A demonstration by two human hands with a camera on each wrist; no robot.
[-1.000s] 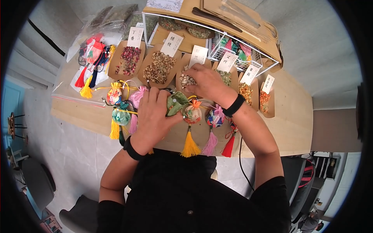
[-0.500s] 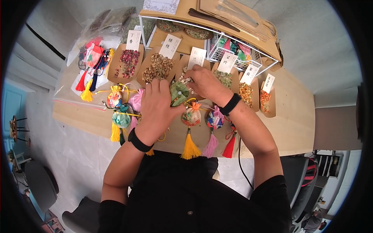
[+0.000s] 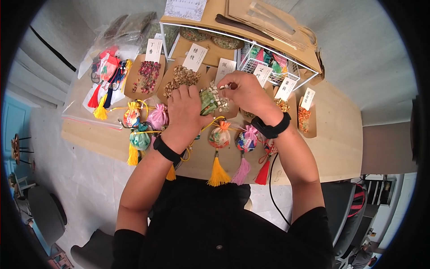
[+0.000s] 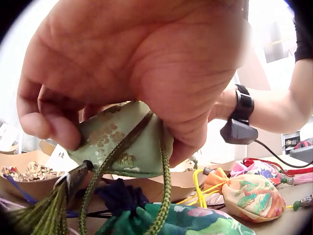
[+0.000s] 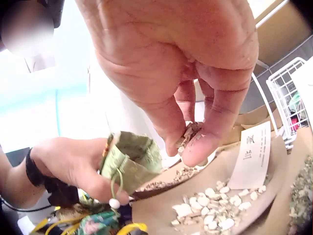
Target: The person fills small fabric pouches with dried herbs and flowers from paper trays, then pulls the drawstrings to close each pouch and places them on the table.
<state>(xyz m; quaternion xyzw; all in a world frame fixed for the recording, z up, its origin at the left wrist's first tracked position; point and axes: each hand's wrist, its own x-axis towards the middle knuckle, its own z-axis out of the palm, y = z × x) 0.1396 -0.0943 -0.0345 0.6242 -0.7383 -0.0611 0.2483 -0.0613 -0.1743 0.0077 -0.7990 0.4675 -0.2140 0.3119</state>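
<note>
The left hand grips a green fabric pouch; in the left wrist view thumb and fingers curl round the pouch, its cords and green tassel hanging down. The pouch mouth is open in the right wrist view. Beside it, the right hand pinches a bit of dried brownish material between thumb and fingers, above a paper tray of pale, chunky dried pieces. A white label card stands in that tray.
More labelled trays flank it, with reddish buds, brown pieces and orange bits. Tasselled pouches lie along the front edge. Behind stand a wooden shelf and a white wire basket.
The right hand has lifted from the pale pieces with some in its fingertips. The left hand has brought the green pouch slightly right and up, close beside it.
</note>
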